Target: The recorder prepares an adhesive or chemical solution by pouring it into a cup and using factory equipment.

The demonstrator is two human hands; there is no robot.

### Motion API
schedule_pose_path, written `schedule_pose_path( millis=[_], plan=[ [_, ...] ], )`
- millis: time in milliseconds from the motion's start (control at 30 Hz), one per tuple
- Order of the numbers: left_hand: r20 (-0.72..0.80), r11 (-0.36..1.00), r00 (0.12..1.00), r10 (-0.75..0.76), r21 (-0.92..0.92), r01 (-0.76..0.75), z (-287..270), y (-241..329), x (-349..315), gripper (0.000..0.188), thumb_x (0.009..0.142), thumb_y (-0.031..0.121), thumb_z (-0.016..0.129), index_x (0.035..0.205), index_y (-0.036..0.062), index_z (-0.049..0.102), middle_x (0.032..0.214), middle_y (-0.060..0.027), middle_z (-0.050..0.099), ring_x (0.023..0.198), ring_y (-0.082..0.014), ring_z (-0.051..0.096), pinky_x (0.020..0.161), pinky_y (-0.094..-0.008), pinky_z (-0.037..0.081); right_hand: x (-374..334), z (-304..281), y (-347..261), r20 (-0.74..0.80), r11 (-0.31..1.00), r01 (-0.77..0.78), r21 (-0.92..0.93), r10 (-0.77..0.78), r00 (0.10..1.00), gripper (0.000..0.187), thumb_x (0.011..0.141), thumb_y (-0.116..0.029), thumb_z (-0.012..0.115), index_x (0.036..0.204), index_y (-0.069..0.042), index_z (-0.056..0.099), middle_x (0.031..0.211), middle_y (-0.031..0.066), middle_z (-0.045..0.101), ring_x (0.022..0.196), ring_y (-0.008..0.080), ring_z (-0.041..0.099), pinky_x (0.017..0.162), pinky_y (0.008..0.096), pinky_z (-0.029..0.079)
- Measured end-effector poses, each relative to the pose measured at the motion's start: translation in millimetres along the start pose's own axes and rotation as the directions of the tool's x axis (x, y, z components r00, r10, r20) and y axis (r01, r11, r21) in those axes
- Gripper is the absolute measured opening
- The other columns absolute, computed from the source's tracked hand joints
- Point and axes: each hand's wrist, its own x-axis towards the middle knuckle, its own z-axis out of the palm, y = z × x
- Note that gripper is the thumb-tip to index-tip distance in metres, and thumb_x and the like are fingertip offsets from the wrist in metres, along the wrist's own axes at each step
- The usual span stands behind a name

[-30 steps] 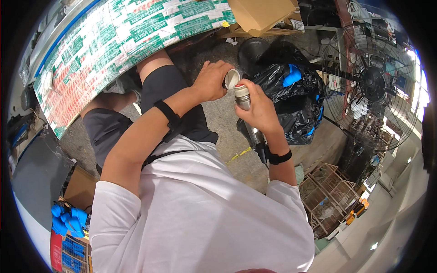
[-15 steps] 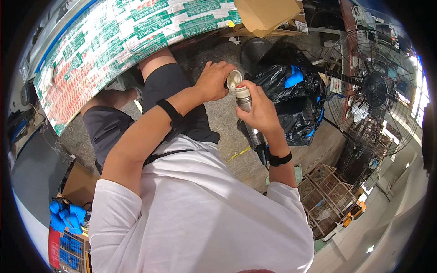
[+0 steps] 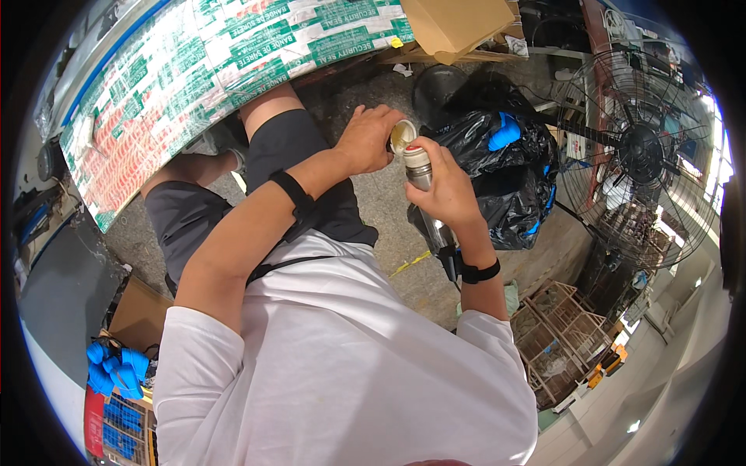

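1. Fingers of the left hand (image 3: 371, 140) are curled around a small round cap (image 3: 402, 137), its pale yellowish inside turned up toward the camera; the cap sits at the fingertips, just left of the can's top.
2. Far to the left of those fingers, a long board wrapped in green, red and white printed tape (image 3: 194, 85) runs slantwise across the upper left, above the person's bare knees and dark shorts (image 3: 256, 186).
3. On the left forearm, below the fingers, sits a black wristband (image 3: 293, 190).
4. Fingers of the right hand (image 3: 444, 194) are wrapped tight around a slim metal spray can (image 3: 420, 169), held upright with its red-tipped nozzle just beside the cap, the two nearly touching.
5. Below these fingers, a black band (image 3: 478, 272) circles the right wrist.
6. Just right of and behind the right fingers, a black plastic bag (image 3: 505, 179) rests on the concrete floor (image 3: 388, 202), with blue items (image 3: 503, 132) showing at its top.
7. Above, a brown cardboard box (image 3: 454, 27) lies at the upper edge.
8. Well to the right, a large black floor fan (image 3: 641, 155) stands, with wire crates (image 3: 559, 334) below it.
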Motion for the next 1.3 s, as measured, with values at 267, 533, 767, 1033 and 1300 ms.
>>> schedule_pose_path(
  millis=[267,533,767,1033,1300],
  plan=[
    [0.013,1.000,1.000,0.000,-0.019,0.000,-3.8,3.2,0.6,0.068,0.071,0.009,0.083,0.134,0.0121,0.057,0.129,-0.0123,0.059,0.129,-0.0359,0.055,0.117,-0.0569,0.033,-1.0,-3.0,-2.7,0.002,1.000,-0.013,-0.001,0.013,1.000,0.067,0.077,-0.017,0.078,0.138,-0.019,0.050,0.124,0.0170,0.062,0.110,0.0418,0.065,0.092,0.0459,0.054],
    [-0.037,1.000,0.999,0.017,-0.016,-0.018,-1.7,0.3,-2.1,0.061,0.074,0.011,0.081,0.131,0.0117,0.059,0.124,-0.0133,0.060,0.126,-0.0366,0.057,0.118,-0.0619,0.031,-1.3,-3.5,-1.8,-0.024,1.000,0.023,-0.002,-0.023,0.999,0.066,0.078,-0.017,0.078,0.138,-0.018,0.050,0.123,0.0172,0.063,0.110,0.0417,0.065,0.091,0.0460,0.054],
    [-0.027,1.000,1.000,0.010,0.006,-0.010,-3.0,2.6,-1.3,0.063,0.073,0.009,0.080,0.132,0.0108,0.058,0.128,-0.0129,0.060,0.127,-0.0350,0.056,0.114,-0.0534,0.035,-1.5,-2.9,-0.4,-0.034,1.000,0.026,0.006,-0.026,0.999,0.066,0.078,-0.016,0.078,0.138,-0.017,0.049,0.123,0.0172,0.063,0.110,0.0419,0.065,0.091,0.0458,0.055],
    [-0.034,1.000,0.999,0.029,-0.004,-0.029,-0.8,0.1,-0.7,0.063,0.071,0.009,0.081,0.130,0.0102,0.059,0.126,-0.0128,0.062,0.125,-0.0344,0.057,0.110,-0.0494,0.038,-1.7,-1.2,1.6,-0.035,1.000,0.023,0.019,-0.022,0.999,0.067,0.078,-0.016,0.079,0.138,-0.018,0.049,0.124,0.0167,0.062,0.110,0.0420,0.065,0.091,0.0462,0.055],
    [-0.068,0.999,0.997,0.043,-0.024,-0.045,0.1,3.7,-0.7,0.061,0.070,0.007,0.081,0.128,0.0108,0.060,0.124,-0.0133,0.063,0.123,-0.0345,0.058,0.108,-0.0464,0.039,-3.5,1.4,3.6,-0.068,0.999,0.029,0.027,-0.027,0.997,0.066,0.078,-0.016,0.078,0.137,-0.019,0.050,0.123,0.0164,0.062,0.110,0.0421,0.065,0.091,0.0468,0.055]
  ],
)
